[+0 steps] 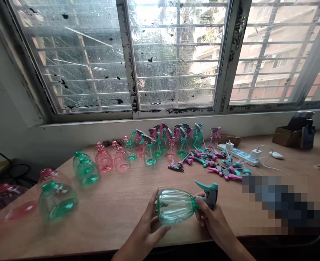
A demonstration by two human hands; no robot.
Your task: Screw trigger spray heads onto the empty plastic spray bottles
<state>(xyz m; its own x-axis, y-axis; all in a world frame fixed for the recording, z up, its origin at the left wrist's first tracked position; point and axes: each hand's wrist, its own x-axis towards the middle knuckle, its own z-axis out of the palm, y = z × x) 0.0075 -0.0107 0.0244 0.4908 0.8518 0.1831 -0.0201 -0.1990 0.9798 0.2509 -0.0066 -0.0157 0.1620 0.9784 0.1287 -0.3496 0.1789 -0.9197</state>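
A green transparent spray bottle (175, 207) lies sideways in the air above the near table edge, its base toward the left. My left hand (148, 228) holds it around the base, fingers behind and thumb below. At the neck, my right hand (213, 216) is closed around the collar of the grey and teal trigger head (211, 195), which sits on the bottle. Part of the right fingers is hidden behind the neck. No liquid can be made out inside the bottle.
Open green bottles (58, 201) and pink bottles (104, 159) stand on the left of the wooden table (116, 210). Behind are several bottles with trigger heads (150, 154). Loose trigger heads (225, 170) lie right of centre, near a white power strip (243, 156). A blurred patch (282, 203) covers the right.
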